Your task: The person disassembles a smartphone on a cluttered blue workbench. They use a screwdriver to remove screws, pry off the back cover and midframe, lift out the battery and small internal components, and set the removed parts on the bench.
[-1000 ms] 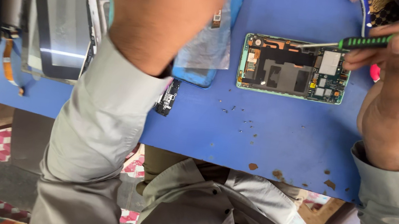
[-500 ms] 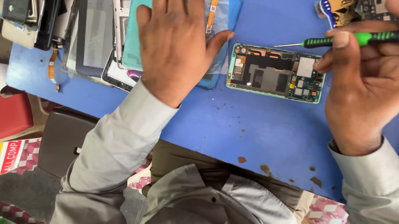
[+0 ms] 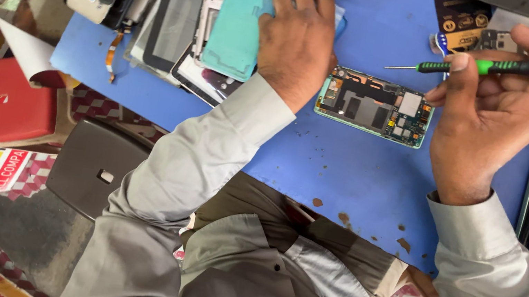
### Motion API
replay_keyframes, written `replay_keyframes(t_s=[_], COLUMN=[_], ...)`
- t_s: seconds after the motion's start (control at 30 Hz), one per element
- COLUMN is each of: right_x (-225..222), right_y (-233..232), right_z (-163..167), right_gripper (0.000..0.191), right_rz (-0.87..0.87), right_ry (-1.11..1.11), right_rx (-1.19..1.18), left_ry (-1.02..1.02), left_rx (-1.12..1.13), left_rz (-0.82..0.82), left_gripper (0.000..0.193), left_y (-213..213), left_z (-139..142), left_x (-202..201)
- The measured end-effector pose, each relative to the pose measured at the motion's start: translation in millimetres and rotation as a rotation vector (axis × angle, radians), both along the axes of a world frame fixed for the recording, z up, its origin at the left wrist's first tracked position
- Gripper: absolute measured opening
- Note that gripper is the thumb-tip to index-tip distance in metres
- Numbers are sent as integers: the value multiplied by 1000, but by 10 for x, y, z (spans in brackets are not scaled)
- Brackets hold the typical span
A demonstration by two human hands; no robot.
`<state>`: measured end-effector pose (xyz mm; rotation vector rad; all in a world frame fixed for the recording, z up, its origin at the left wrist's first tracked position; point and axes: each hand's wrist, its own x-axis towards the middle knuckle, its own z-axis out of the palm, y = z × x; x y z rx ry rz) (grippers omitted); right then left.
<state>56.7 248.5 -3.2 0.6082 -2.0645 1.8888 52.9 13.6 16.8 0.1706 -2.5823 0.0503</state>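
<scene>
Screwdriver (image 3: 479,65) in R hand (image 3: 484,125); L hand (image 3: 298,42) on cover (image 3: 238,19)

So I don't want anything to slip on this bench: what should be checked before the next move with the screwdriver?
1. Screwdriver gripped in the right hand: ok.
2. Tip clear of the opened phone: ok, it is off the board, pointing left.
3. Opened phone lying flat on the blue table: ok.
4. Left hand steadying the phone: not ok, it rests on the teal back cover beside it.
5. Loose screws accounted for: cannot tell.
</scene>
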Motion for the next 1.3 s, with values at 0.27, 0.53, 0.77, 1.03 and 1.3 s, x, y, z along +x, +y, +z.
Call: replay_keyframes(t_s=[0.27, 0.53, 0.77, 1.03, 1.3], right_x=[50, 52, 35, 20, -24], right_y=[23, -3, -97, -164, -169], right_z=[-1, 8, 5, 12, -70], right_gripper=[44, 44, 42, 42, 43], right_rz=[17, 24, 20, -7, -32], right_ry=[29, 89, 46, -21, 24], right_rx=[12, 78, 72, 60, 134], left_ry=[67, 52, -25, -54, -35], left_rx=[33, 19, 77, 23, -21], left_rz=[-24, -17, -94, -71, -68], left_gripper=[49, 35, 78, 73, 67], left_y=[-193, -589, -667, -749, -964], left_z=[196, 86, -9, -144, -253], left_x=[188, 321, 443, 431, 424])
